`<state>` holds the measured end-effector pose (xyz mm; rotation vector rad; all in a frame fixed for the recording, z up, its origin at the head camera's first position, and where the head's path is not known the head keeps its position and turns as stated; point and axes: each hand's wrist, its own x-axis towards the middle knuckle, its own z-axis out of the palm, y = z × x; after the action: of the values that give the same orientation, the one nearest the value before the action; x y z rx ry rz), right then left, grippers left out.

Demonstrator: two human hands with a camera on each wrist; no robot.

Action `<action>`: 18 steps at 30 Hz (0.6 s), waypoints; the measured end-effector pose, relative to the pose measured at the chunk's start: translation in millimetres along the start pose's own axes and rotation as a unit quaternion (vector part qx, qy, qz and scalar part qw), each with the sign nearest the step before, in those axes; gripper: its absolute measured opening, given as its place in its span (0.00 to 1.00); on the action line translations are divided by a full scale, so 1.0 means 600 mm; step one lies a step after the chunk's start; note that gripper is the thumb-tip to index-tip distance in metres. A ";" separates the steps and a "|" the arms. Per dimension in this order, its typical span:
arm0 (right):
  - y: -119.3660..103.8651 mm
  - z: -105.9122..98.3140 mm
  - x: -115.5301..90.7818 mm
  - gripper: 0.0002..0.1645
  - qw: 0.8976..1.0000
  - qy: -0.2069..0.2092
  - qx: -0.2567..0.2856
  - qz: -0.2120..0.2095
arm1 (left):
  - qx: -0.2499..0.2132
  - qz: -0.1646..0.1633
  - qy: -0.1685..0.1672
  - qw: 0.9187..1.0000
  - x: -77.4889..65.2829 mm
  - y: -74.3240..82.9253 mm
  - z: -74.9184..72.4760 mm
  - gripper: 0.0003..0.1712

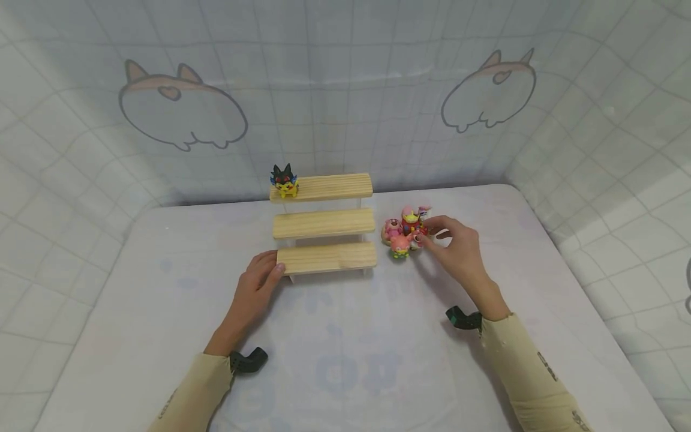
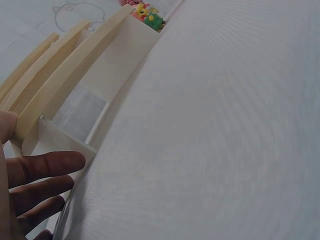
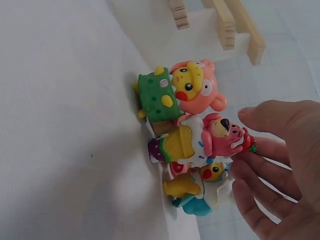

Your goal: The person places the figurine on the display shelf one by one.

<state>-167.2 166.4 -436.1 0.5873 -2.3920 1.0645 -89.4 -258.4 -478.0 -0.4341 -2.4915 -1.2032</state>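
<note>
Before a grid-printed white wall (image 1: 345,90), a white-covered table (image 1: 178,324) bears a three-tiered pale wooden shelf (image 1: 324,224), touched at its left end by the released left hand (image 1: 255,287); beside it, the right hand (image 1: 461,252), grip loose, hovers at clustered small multicoloured figurines (image 1: 400,245).

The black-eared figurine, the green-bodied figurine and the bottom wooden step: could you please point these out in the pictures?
Black-eared figurine (image 1: 284,182), head view, middle of its front.
Green-bodied figurine (image 3: 180,94), right wrist view, its red cheek.
Bottom wooden step (image 1: 326,258), head view, middle of its top surface.
</note>
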 end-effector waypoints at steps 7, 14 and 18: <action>-0.002 0.004 -0.005 0.22 0.999 -0.027 -0.015 0.035 | -0.005 0.008 0.000 1.000 0.000 -0.004 -0.001 0.13; 0.002 0.007 -0.006 0.22 0.999 -0.028 -0.006 0.032 | 0.001 0.002 -0.006 1.000 -0.001 -0.004 0.000 0.16; 0.002 0.007 -0.005 0.23 0.999 -0.033 -0.007 0.036 | 0.003 0.000 -0.006 1.000 -0.002 -0.001 0.000 0.16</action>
<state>-166.4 164.7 -441.2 0.5430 -2.4931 1.0722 -88.8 -259.0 -479.0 -0.4413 -2.5050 -1.1969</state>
